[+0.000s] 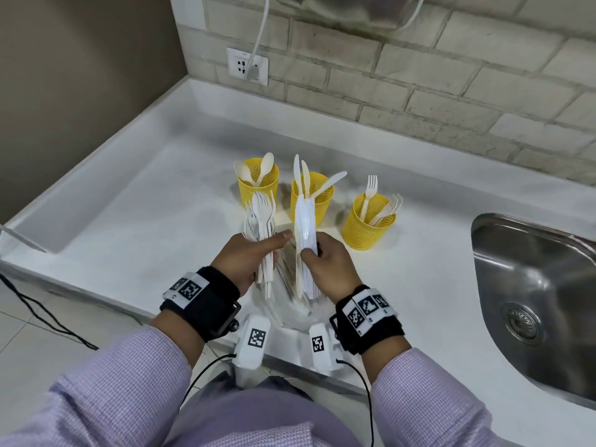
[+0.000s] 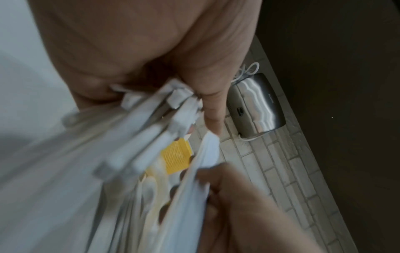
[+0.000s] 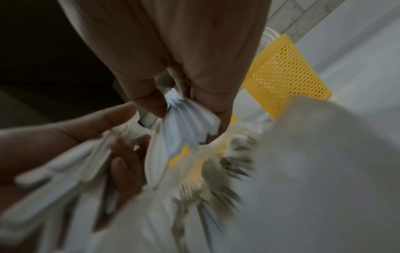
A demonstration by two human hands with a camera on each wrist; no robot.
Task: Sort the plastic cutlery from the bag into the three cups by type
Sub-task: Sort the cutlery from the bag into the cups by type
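Three yellow mesh cups stand in a row on the white counter: the left cup [image 1: 257, 179] has spoons, the middle cup [image 1: 317, 196] has knives, the right cup [image 1: 367, 222] has forks. My left hand [image 1: 250, 253] grips a bundle of white forks and spoons [image 1: 261, 217], heads up, in front of the left cup. My right hand [image 1: 325, 262] holds a stack of white knives [image 1: 304, 221] upright in front of the middle cup. A clear plastic bag [image 1: 290, 304] lies below both hands at the counter's front edge. The wrist views show the gripped handles [image 2: 179, 102] and the knife stack [image 3: 190, 116], blurred.
A steel sink [image 1: 535, 285] is set into the counter at the right. A tiled wall with a socket [image 1: 246, 66] and a cable stands behind. A steel dryer [image 2: 257, 106] hangs on the wall. The counter steps down at the left [image 1: 96, 201].
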